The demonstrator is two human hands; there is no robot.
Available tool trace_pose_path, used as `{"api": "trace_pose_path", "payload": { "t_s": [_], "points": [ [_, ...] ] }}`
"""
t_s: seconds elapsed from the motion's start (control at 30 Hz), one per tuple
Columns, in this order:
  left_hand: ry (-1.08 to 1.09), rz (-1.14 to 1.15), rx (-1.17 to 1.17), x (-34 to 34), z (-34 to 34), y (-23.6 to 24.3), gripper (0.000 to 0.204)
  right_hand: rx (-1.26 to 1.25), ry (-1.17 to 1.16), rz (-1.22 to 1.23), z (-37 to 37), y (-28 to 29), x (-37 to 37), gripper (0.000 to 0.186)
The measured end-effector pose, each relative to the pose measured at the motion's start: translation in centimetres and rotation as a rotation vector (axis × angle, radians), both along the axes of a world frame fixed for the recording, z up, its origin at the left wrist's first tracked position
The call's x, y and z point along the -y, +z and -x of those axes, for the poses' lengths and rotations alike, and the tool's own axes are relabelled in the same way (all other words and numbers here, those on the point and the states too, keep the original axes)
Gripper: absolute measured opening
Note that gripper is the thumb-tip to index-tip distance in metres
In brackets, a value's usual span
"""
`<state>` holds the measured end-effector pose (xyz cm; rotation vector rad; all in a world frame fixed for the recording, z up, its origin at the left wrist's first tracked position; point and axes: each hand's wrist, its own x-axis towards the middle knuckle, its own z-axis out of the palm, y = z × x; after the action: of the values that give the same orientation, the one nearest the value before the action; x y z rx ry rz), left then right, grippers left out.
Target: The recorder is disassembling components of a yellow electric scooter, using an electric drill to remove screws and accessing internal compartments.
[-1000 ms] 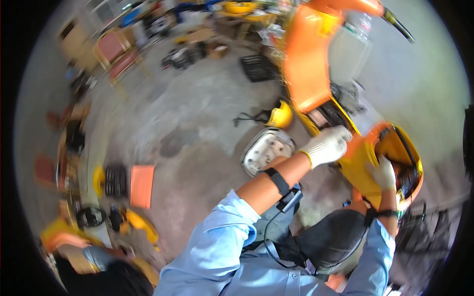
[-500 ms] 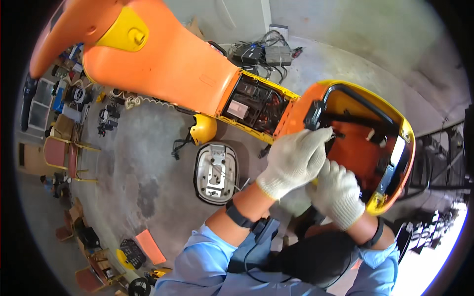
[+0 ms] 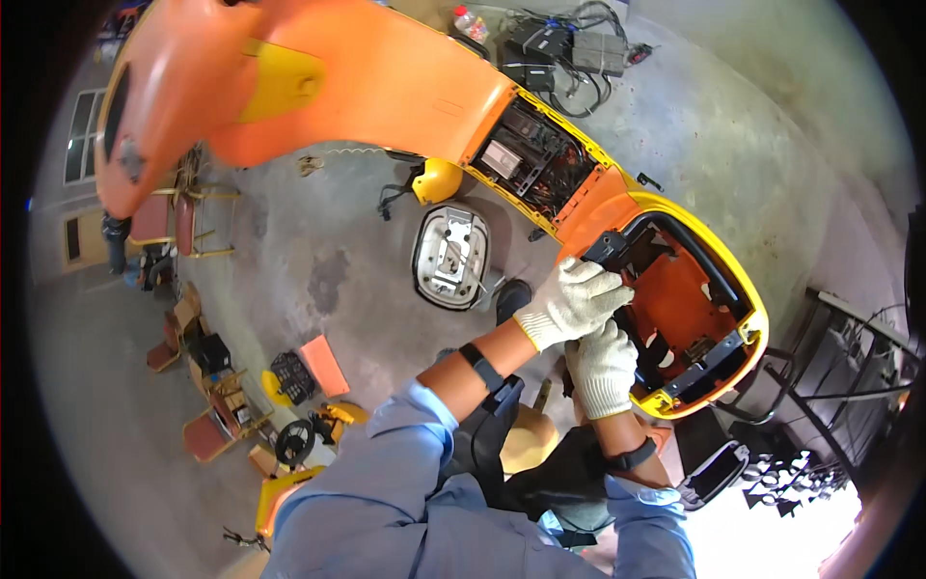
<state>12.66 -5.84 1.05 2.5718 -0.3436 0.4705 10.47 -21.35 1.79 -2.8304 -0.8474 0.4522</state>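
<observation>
- Plainly, the scooter tail (image 3: 680, 301) is seen at three o'clock.
- Left hand (image 3: 577, 301): fingers are curled, its nine o'clock rim.
- Right hand (image 3: 603, 369): fingers are bent, eight o'clock.
- Whether anything is gripped cannot be told.

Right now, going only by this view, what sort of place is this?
Probably a vehicle repair workshop, though it could be an assembly space: an opened-up orange-and-yellow scooter body, a loose orange panel on the floor, and dark boxes among tangled cables beyond the body.
</observation>
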Motion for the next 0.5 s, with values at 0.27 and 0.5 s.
{"api": "trace_pose_path", "payload": {
  "t_s": [0.27,0.5],
  "points": [
    [-0.155,0.069,-0.452,-5.4,-1.5,13.2,0.027,-0.423,-0.165,-0.020,-1.9,2.3,-1.9,0.045],
    [0.266,-0.295,0.078,-17.7,-3.3,39.4,0.048,-0.629,-0.120,0.138,-5.1,4.1,-0.9,0.050]
  ]
}}
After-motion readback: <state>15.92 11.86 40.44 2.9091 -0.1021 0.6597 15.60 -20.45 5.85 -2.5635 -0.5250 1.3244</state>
